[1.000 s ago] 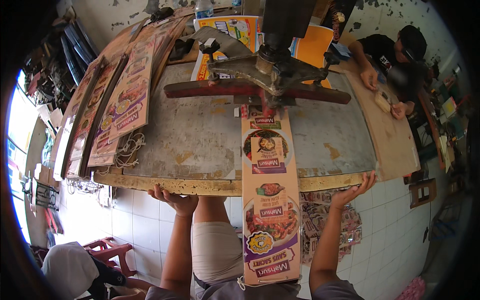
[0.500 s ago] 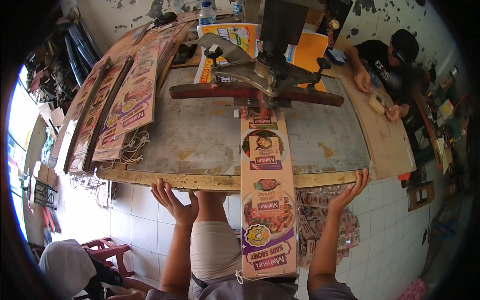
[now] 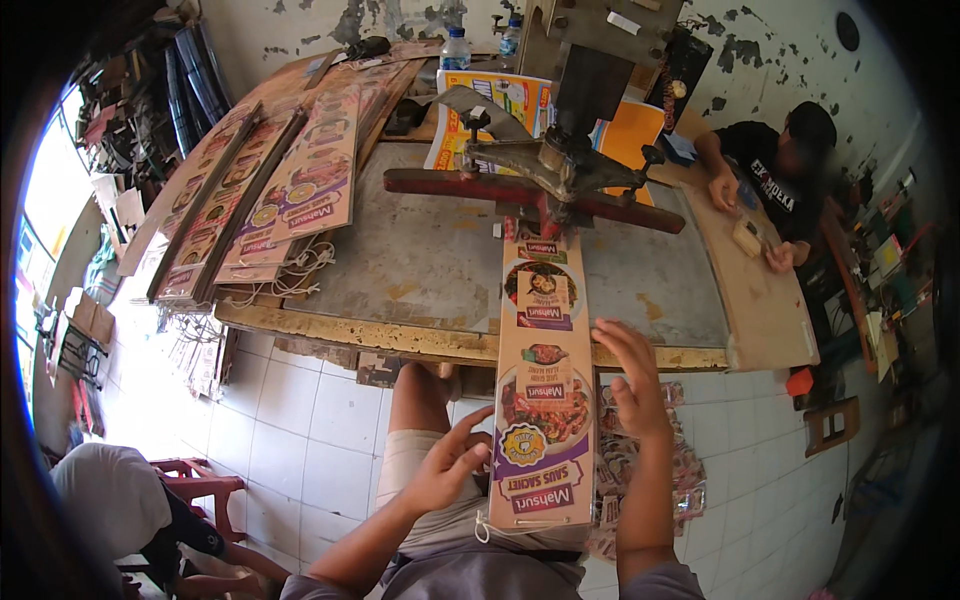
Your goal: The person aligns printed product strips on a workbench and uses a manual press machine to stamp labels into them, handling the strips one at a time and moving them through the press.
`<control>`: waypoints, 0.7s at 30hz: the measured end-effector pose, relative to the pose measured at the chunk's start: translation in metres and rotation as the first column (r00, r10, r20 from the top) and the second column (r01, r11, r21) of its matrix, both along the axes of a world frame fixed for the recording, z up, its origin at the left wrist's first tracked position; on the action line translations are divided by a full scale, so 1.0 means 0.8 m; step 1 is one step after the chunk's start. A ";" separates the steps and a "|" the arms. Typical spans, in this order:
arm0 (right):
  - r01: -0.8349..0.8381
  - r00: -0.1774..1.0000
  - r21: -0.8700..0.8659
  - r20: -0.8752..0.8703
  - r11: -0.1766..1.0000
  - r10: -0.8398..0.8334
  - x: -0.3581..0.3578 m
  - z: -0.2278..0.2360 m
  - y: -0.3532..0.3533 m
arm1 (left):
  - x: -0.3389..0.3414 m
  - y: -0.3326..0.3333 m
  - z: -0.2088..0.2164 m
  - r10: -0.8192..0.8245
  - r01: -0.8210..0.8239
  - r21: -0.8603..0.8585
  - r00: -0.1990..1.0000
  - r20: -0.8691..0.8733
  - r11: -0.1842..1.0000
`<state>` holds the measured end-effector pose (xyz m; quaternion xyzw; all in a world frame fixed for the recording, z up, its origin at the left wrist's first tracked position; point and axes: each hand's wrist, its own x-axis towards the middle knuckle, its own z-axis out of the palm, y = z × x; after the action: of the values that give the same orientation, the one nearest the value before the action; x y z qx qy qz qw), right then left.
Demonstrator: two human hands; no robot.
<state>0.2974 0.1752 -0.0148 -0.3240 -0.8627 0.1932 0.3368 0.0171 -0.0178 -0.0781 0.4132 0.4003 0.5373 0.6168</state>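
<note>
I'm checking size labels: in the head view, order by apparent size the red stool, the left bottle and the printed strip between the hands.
1. Printed strip
2. Red stool (visible part)
3. Left bottle

Left grip (image 3: 450,470) and right grip (image 3: 640,398) either side of a long card strip (image 3: 545,372).

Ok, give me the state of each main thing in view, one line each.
Long printed strip: printed side up, overhanging the table edge.
Left grip: open, beside the strip's left edge.
Right grip: open, beside the strip's right edge.
Red press bar: above the strip's far end, contact unclear.
Stacked printed strips: lying flat, strings loose.
Left water bottle: upright, capped.
Wall: paint peeling.
</note>
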 end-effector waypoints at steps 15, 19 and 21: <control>0.049 0.988 0.090 0.139 0.995 -0.061 -0.008 -0.008 -0.006 | 0.018 -0.006 0.009 -0.027 0.030 -0.101 0.999 0.028 0.994; 0.076 0.976 0.126 0.194 0.989 -0.100 -0.014 0.001 -0.007 | 0.022 -0.001 0.008 0.040 -0.037 -0.084 0.999 0.035 0.996; 0.087 0.961 0.173 0.245 0.981 -0.128 -0.019 0.006 0.001 | 0.024 0.006 0.013 0.109 -0.106 -0.047 0.993 0.052 0.993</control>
<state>0.2818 0.1760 -0.0103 -0.3643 -0.8927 0.0614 0.2582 0.0366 -0.0130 -0.0676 0.3624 0.4166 0.5718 0.6067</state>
